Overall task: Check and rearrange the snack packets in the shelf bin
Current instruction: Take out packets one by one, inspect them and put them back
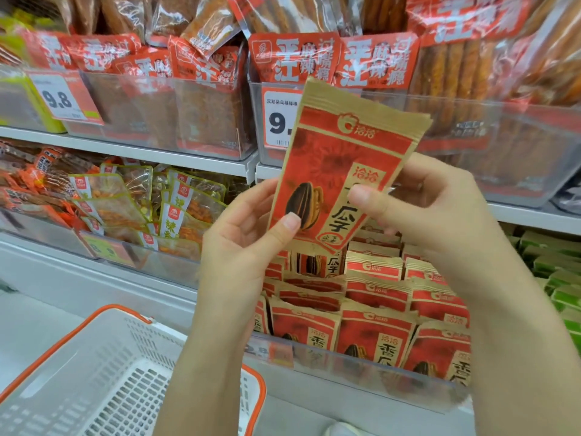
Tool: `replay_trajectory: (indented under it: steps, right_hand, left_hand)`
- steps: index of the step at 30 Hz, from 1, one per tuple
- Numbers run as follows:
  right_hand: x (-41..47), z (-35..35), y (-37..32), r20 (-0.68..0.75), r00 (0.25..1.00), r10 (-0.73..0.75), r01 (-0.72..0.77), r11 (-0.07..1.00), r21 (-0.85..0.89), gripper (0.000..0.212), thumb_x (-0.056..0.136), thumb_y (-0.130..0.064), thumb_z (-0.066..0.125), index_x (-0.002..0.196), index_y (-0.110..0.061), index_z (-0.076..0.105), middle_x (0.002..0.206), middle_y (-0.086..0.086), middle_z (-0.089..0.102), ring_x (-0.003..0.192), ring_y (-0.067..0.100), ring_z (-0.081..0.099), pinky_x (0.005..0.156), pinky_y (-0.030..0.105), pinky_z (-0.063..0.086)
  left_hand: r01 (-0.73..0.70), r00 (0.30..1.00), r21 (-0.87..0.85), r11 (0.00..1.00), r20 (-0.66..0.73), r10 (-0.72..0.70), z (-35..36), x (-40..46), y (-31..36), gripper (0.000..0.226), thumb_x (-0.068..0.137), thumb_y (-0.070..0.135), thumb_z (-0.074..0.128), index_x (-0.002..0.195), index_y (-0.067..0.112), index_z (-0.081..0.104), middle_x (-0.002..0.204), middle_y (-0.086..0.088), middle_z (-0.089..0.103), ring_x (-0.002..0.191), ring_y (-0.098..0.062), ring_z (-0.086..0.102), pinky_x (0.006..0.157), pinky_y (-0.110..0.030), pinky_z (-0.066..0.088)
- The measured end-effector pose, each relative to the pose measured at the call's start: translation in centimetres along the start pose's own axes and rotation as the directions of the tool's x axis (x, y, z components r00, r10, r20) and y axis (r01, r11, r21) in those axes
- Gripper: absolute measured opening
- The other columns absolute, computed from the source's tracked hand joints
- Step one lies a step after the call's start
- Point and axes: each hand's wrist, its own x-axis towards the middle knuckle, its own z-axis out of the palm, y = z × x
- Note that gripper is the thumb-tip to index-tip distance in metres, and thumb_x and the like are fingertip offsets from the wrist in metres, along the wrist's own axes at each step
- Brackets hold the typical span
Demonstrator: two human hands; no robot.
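I hold a red and kraft-brown sunflower seed packet point(338, 158) upright in front of the shelves, its printed face toward me. My left hand point(242, 234) pinches its lower left edge, thumb on the front. My right hand point(430, 209) grips its right side, thumb pressed on the front and fingers behind. Below them a clear shelf bin point(361, 369) holds several rows of matching seed packets point(374, 328) standing upright.
A white mesh shopping basket point(94, 372) with an orange rim sits at lower left. Upper shelf bins hold red spicy-strip packets point(295, 61) with price tags point(279, 121). Small clear snack packs point(176, 202) fill the left middle bin. Green packets point(556, 272) lie at far right.
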Motion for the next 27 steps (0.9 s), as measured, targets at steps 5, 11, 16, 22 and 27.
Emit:
replay_trajectory:
  steps: [5,11,16,22,27]
  right_hand:
    - [0.4,-0.3,1.8,-0.099,0.995,-0.018,0.002,0.987,-0.159,0.005,0.075,-0.024,0.078,0.072,-0.025,0.073,0.081,-0.004,0.073,0.075,0.015,0.068,0.07,0.028,0.055]
    - [-0.3,-0.7,3.2,-0.169,0.986,0.0,-0.03,0.984,-0.176,0.022,0.077,-0.021,0.076,0.073,-0.042,0.07,0.085,-0.018,0.073,0.078,0.003,0.068,0.074,0.022,0.054]
    - [0.2,-0.1,4.2,-0.128,0.988,0.082,-0.116,0.95,-0.291,0.018,0.078,-0.027,0.076,0.074,-0.042,0.068,0.08,-0.027,0.07,0.073,-0.004,0.064,0.075,0.025,0.05]
    - [0.5,0.4,5.7,-0.08,0.966,0.244,-0.256,0.892,-0.374,0.022,0.081,-0.032,0.075,0.067,-0.044,0.063,0.066,-0.029,0.064,0.071,-0.013,0.058,0.058,0.004,0.036]
    - [0.9,1.2,7.1,-0.066,0.942,0.33,-0.32,0.818,-0.477,0.003,0.086,-0.033,0.069,0.086,-0.03,0.071,0.087,-0.014,0.068,0.086,0.007,0.061,0.069,0.023,0.041]
  left_hand:
    - [-0.035,0.999,0.219,0.975,-0.027,0.042,0.3,0.7,-0.4,0.033,0.083,0.017,0.071,0.111,0.034,0.067,0.111,0.012,0.073,0.11,-0.007,0.065,0.092,-0.023,0.051]
    - [0.011,1.0,0.785,0.62,0.008,-0.029,-0.7,-0.7,-1.1,0.012,0.095,0.037,0.059,0.104,0.036,0.067,0.098,0.02,0.069,0.1,-0.005,0.062,0.089,-0.037,0.05]
    - [-0.008,0.988,0.892,0.452,0.075,-0.131,-1.1,-1.5,-1.7,0.037,0.094,0.044,0.055,0.13,0.034,0.059,0.091,0.025,0.066,0.102,-0.011,0.057,0.095,-0.044,0.044]
    - [0.002,0.991,0.884,0.468,0.06,-0.118,-1.7,-1.6,-2.5,0.02,0.094,0.04,0.058,0.109,0.034,0.07,0.091,0.03,0.059,0.11,-0.004,0.052,0.098,-0.039,0.044]
    - [0.018,0.991,0.883,0.469,0.047,-0.127,-1.8,-1.7,-2.9,0.02,0.094,0.039,0.058,0.11,0.034,0.07,0.103,0.022,0.063,0.114,-0.001,0.048,0.098,-0.029,0.043]
